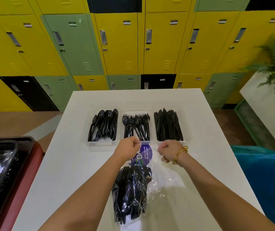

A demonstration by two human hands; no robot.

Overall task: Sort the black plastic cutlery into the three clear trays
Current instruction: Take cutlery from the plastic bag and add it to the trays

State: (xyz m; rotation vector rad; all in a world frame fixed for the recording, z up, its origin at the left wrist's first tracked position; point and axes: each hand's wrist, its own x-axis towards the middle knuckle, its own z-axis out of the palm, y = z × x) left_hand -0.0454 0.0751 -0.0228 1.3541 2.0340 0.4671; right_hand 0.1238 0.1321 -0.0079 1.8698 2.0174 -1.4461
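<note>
Both hands are pinching the top of a clear plastic bag (151, 180) full of black cutlery (131, 192) lying on the white table (66, 164). The left hand (128, 150) and right hand (170, 150) are curled tight on the plastic. Behind them are sitting three clear trays: spoons (104, 125), forks (136, 126), knives (167, 125).

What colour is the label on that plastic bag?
Purple, with pale lettering, on the bag's label; the head view shows it.
</note>
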